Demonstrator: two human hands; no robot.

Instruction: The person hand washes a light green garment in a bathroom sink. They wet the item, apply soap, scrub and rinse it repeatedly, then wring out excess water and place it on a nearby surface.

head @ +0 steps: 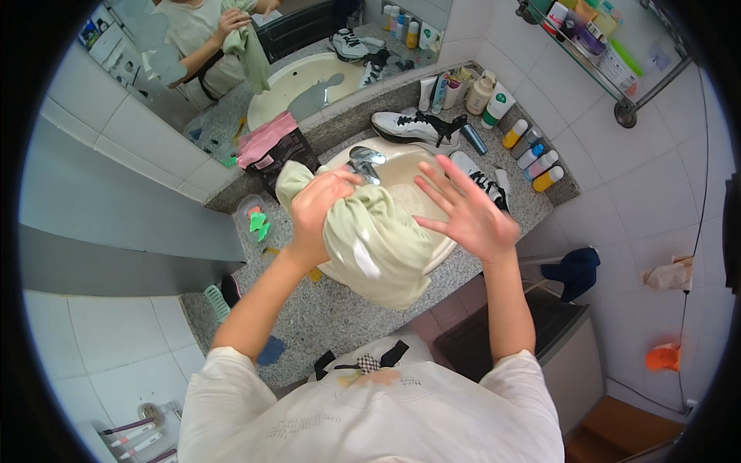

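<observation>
My left hand (318, 211) grips a pale green cloth garment (376, 249) by a bunched part. The rest of the fabric hangs over the front left of the cream washbasin (443, 254), with a small white patch on it. To the right, my right hand (463, 214) is raised over the basin with its fingers spread, holding nothing and slightly blurred. Behind the cloth stands a chrome faucet (366, 162). Part of the basin's bowl is hidden by the cloth and my right hand.
White sneakers with black laces (417, 127) rest at the basin's back and right. Small bottles (529, 153) and tubes line the granite counter (341, 330). A pink and black pouch (278, 150) stands at the left, below the mirror (301, 63). A glass shelf (584, 58) juts from the wall.
</observation>
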